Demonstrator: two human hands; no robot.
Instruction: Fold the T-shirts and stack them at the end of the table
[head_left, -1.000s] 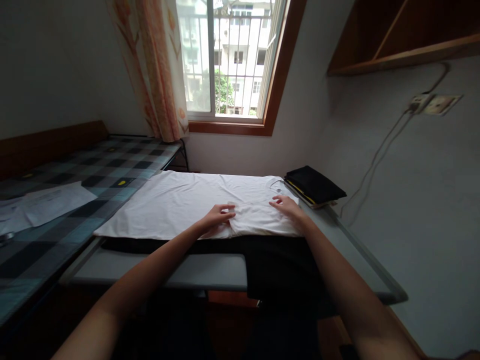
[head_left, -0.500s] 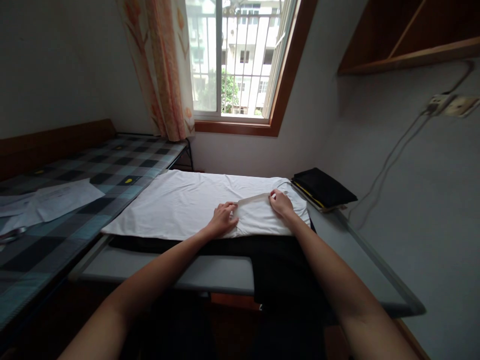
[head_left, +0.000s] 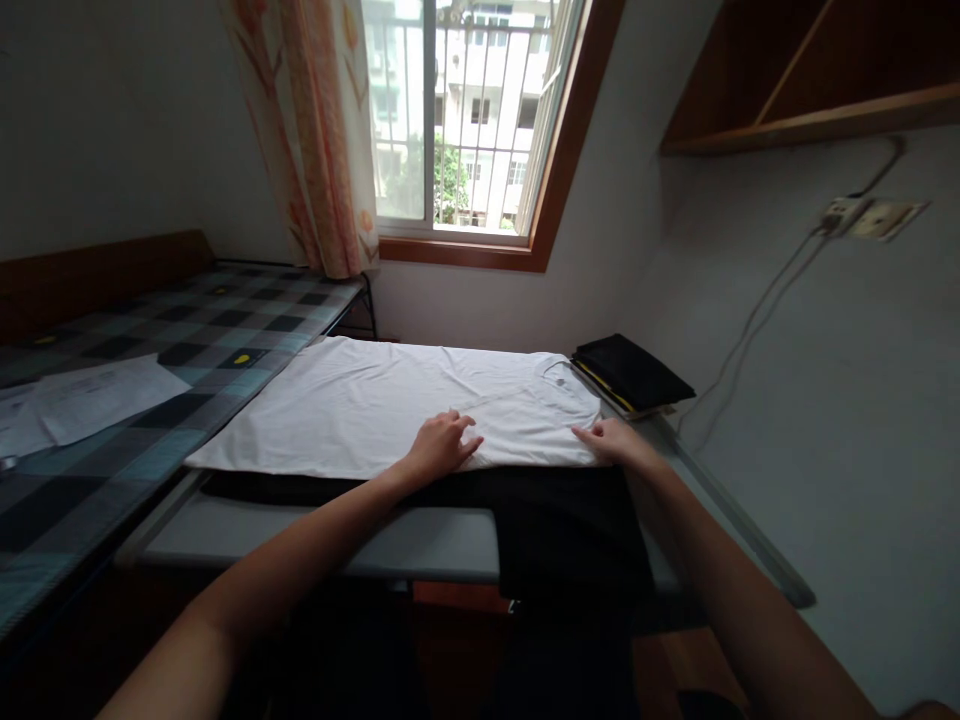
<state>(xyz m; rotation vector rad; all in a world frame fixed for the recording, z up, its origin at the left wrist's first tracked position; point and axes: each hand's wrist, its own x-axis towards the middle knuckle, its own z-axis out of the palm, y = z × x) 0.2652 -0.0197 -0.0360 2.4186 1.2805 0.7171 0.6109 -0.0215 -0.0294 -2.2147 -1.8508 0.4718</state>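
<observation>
A white T-shirt (head_left: 375, 405) lies spread sideways, its round neckline toward the right end. My left hand (head_left: 444, 443) rests on its near half with fingers apart and nothing gripped. At the shirt's near right corner is my right hand (head_left: 616, 441), its fingers drawn together on the cloth at the edge; the fingers underneath are hidden. Beneath the shirt, a black cloth (head_left: 574, 535) covers part of a pale grey table (head_left: 337, 540) and hangs over its front edge.
A black folder-like item (head_left: 634, 372) sits on the table's back right, by the wall. On the left, papers (head_left: 101, 400) lie on a checked bed (head_left: 225, 350). A window and curtain (head_left: 330, 160) are ahead; a wooden shelf (head_left: 825, 115) and cables are at upper right.
My right hand has moved right and nearer, from the raised cloth edge to the shirt's corner. That edge now lies flat. My left hand stays about the same on the shirt. The view has shifted slightly.
</observation>
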